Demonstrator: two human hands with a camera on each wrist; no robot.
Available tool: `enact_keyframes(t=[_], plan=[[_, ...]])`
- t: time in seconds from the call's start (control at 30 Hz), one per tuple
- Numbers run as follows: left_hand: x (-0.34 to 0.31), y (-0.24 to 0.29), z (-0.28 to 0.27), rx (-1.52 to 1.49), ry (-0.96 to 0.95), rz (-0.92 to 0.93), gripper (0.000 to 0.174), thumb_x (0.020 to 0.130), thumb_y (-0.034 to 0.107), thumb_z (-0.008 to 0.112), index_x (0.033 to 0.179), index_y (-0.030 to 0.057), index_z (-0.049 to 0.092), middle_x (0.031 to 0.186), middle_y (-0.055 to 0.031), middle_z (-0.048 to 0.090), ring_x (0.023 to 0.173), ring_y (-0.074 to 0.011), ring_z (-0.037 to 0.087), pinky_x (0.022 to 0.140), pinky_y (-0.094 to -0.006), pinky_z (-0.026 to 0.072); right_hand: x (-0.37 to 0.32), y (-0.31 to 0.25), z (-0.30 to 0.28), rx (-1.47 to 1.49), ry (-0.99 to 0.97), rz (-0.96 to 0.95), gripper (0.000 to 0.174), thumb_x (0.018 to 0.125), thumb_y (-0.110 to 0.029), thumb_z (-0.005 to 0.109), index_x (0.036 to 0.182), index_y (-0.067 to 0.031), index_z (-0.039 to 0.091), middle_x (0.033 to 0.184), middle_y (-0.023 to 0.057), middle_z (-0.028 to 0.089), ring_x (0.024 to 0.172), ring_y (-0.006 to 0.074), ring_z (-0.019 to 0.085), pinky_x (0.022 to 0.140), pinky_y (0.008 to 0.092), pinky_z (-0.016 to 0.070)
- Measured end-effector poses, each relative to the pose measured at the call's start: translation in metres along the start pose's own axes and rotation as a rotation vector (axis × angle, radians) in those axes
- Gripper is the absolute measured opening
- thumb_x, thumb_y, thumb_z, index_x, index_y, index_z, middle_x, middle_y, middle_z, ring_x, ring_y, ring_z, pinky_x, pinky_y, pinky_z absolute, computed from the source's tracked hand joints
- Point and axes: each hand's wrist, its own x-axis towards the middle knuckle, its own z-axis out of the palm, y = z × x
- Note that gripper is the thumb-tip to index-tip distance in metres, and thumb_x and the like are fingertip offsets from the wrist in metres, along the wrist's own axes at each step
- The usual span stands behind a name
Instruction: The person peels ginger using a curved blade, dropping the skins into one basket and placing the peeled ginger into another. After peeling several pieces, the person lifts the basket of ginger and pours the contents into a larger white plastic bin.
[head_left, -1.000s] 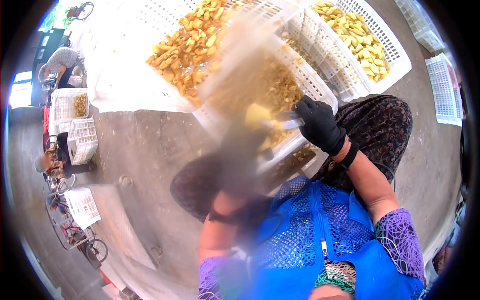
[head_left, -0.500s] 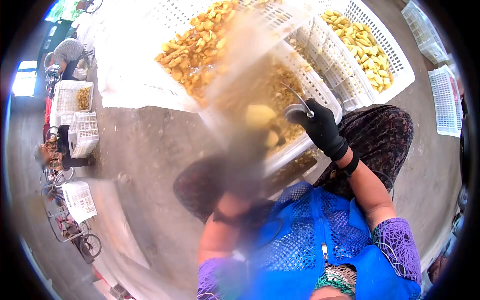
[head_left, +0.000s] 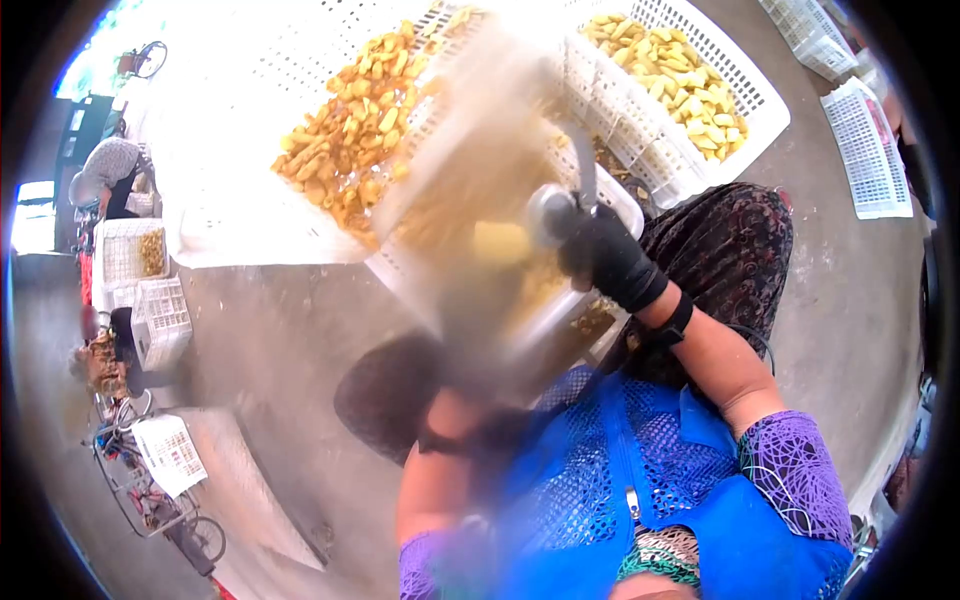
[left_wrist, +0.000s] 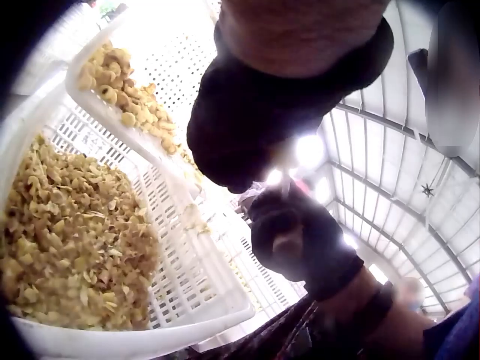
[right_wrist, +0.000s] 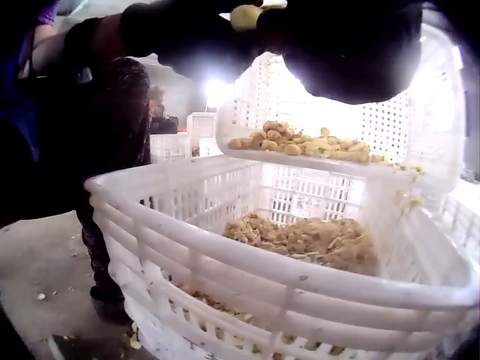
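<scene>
My left hand [head_left: 478, 300], dark-gloved and blurred by a smudge in the head view, holds a pale yellow peeled piece [head_left: 500, 243] over a white crate [right_wrist: 225, 247] of peelings. My right hand [head_left: 610, 262], in a black glove, grips a knife with a curved blade [head_left: 584, 165] pointing up and away. A round grey-white part [head_left: 550, 213] shows at the thumb. In the right wrist view the yellow piece [right_wrist: 246, 16] shows between the two gloves. Thin peelings [left_wrist: 79, 240] lie heaped in the crate below.
Beyond the peelings, a white crate [left_wrist: 161, 146] holds brownish-yellow unpeeled-looking pieces [head_left: 350, 140]. At right, another crate [head_left: 755, 85] holds smooth yellow pieces [head_left: 675, 75]. My knees flank the peelings crate. Farther left are people, stacked crates [head_left: 160, 320] and a parked cycle [head_left: 160, 520].
The right hand has turned and drawn toward the left hand, and the blade now points up instead of across. The yellow piece stays in the left hand. The head view has shifted slightly.
</scene>
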Motion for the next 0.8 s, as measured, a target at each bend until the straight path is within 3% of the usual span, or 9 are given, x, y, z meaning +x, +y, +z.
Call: enact_keyframes(t=[0.07,0.1,0.13,0.23,0.3,0.4,0.5,0.73,0.8], plan=[[-0.001,0.003,0.0,-0.016,0.004,-0.034,0.024,0.088,0.007,0.049,0.111,0.0018,0.056,0.093,-0.0029,0.06,0.083,-0.0116,0.056,0.072,-0.0246,0.0455,0.012,-0.026,-0.012,1.174,0.31,0.648,0.011,0.087,-0.013,0.06,0.096,-0.0066,0.061,0.068,-0.0031,0.056,0.059,0.0049,0.055,0.047,0.0201,0.0423],[-0.001,0.005,0.0,-0.024,0.008,-0.048,0.024,0.088,0.007,0.049,0.111,0.0018,0.056,0.093,-0.0027,0.06,0.083,-0.0113,0.055,0.072,-0.0243,0.0455,0.009,-0.023,-0.016,1.181,0.342,0.593,0.011,0.085,-0.014,0.064,0.092,-0.0062,0.063,0.067,-0.0022,0.057,0.053,0.0055,0.053,0.044,0.0202,0.0394],[0.0,0.006,-0.002,-0.03,0.013,-0.054,0.025,0.088,0.007,0.049,0.112,0.0018,0.056,0.093,-0.0025,0.059,0.083,-0.0109,0.055,0.072,-0.0241,0.0455,0.011,-0.033,-0.03,0.867,0.257,0.618,0.014,0.083,-0.016,0.067,0.091,-0.0051,0.064,0.064,-0.0025,0.056,0.048,0.005,0.05,0.042,0.0201,0.0362],[0.002,0.009,-0.007,-0.125,0.051,-0.028,0.03,0.087,0.006,0.048,0.116,0.0009,0.055,0.097,-0.0028,0.06,0.084,-0.0106,0.055,0.073,-0.0246,0.0456,0.004,-0.018,-0.036,0.637,0.07,0.662,0.016,0.082,-0.016,0.068,0.092,-0.004,0.065,0.065,-0.0019,0.057,0.048,0.005,0.05,0.042,0.0208,0.0379],[0.001,0.015,-0.01,-0.098,0.059,-0.006,0.033,0.087,0.007,0.047,0.119,0.0002,0.054,0.1,-0.004,0.06,0.087,-0.0113,0.056,0.076,-0.025,0.0458,-0.005,-0.027,-0.035,0.507,-0.026,0.403,0.018,0.083,-0.015,0.068,0.096,-0.0029,0.065,0.066,-0.0019,0.058,0.05,0.0052,0.052,0.044,0.0204,0.0401],[0.001,0.015,-0.009,-0.071,0.084,0.026,0.039,0.087,0.008,0.047,0.125,-0.0007,0.051,0.107,-0.0064,0.06,0.094,-0.0131,0.056,0.081,-0.0263,0.0456,-0.016,-0.03,-0.025,0.765,-0.177,0.407,0.025,0.082,-0.013,0.069,0.103,-0.0011,0.064,0.081,-0.0011,0.064,0.072,0.0049,0.057,0.065,0.0218,0.0475],[0.002,0.016,-0.008,-0.105,0.117,0.001,0.042,0.087,0.008,0.047,0.128,-0.0013,0.049,0.112,-0.0086,0.06,0.1,-0.015,0.056,0.087,-0.028,0.0449,-0.014,-0.027,-0.026,0.604,-0.312,0.445,0.027,0.081,-0.013,0.07,0.104,-0.0006,0.064,0.085,-0.0016,0.064,0.079,0.005,0.056,0.072,0.0239,0.0473],[-0.002,0.021,-0.013,-0.04,0.04,0.013,0.042,0.087,0.007,0.048,0.128,-0.0017,0.049,0.113,-0.0092,0.06,0.101,-0.0168,0.057,0.089,-0.0301,0.0453,-0.028,-0.01,-0.007,0.783,-0.229,0.538,0.028,0.082,-0.014,0.07,0.105,-0.0007,0.063,0.082,-0.003,0.062,0.077,0.0043,0.054,0.07,0.0238,0.0465],[-0.002,0.019,-0.014,-0.062,0.039,0.002,0.042,0.087,0.006,0.048,0.128,-0.0017,0.049,0.113,-0.0092,0.06,0.1,-0.0168,0.057,0.089,-0.03,0.0457,-0.018,-0.024,-0.019,0.517,-0.348,0.416,0.028,0.082,-0.015,0.07,0.105,-0.0005,0.063,0.08,-0.0036,0.06,0.075,0.0037,0.052,0.067,0.023,0.0455]])
